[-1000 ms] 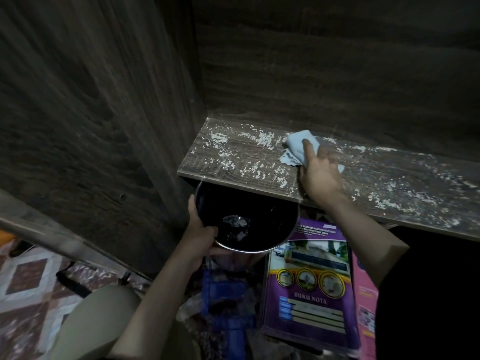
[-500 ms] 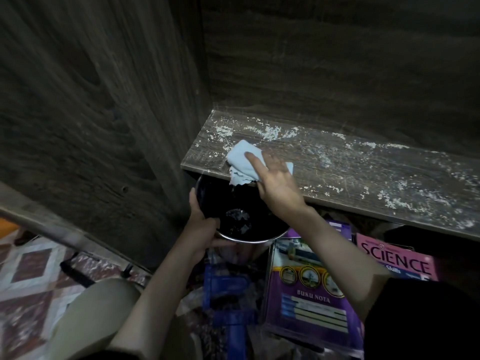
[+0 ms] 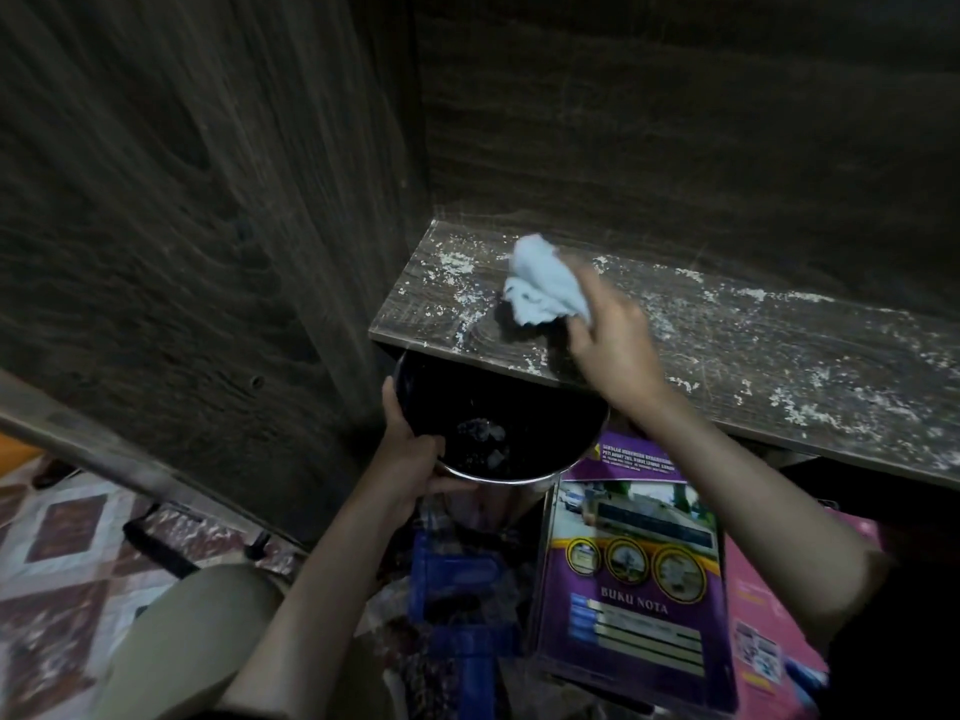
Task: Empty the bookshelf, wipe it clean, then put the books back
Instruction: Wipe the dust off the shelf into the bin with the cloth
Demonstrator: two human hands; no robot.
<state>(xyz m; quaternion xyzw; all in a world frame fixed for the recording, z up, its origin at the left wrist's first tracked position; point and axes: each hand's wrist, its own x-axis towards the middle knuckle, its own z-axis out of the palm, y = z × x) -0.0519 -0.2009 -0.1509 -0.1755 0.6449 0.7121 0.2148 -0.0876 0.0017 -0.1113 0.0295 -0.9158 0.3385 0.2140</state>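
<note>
A dark wooden shelf board (image 3: 753, 350) holds no books and is speckled with white crumbs and dust. My right hand (image 3: 613, 345) holds a pale blue cloth (image 3: 545, 288) near the shelf's left end. Just under the shelf's front edge, my left hand (image 3: 410, 454) grips the rim of a dark round bowl (image 3: 514, 423) with some swept debris inside. A purple "BUKU NOTA" book (image 3: 634, 579) lies below, with a pink book (image 3: 769, 631) to its right.
Dark wood panels close in the shelf at the left (image 3: 208, 226) and the back (image 3: 675, 122). A blue plastic object (image 3: 462, 589) sits below the bowl among clutter. Patterned floor tiles (image 3: 57, 563) show at the lower left beside my knee.
My right hand swept the cloth from the middle of the shelf to its front edge over the bowl, then went back up onto the shelf near the left end. The bowl stayed put.
</note>
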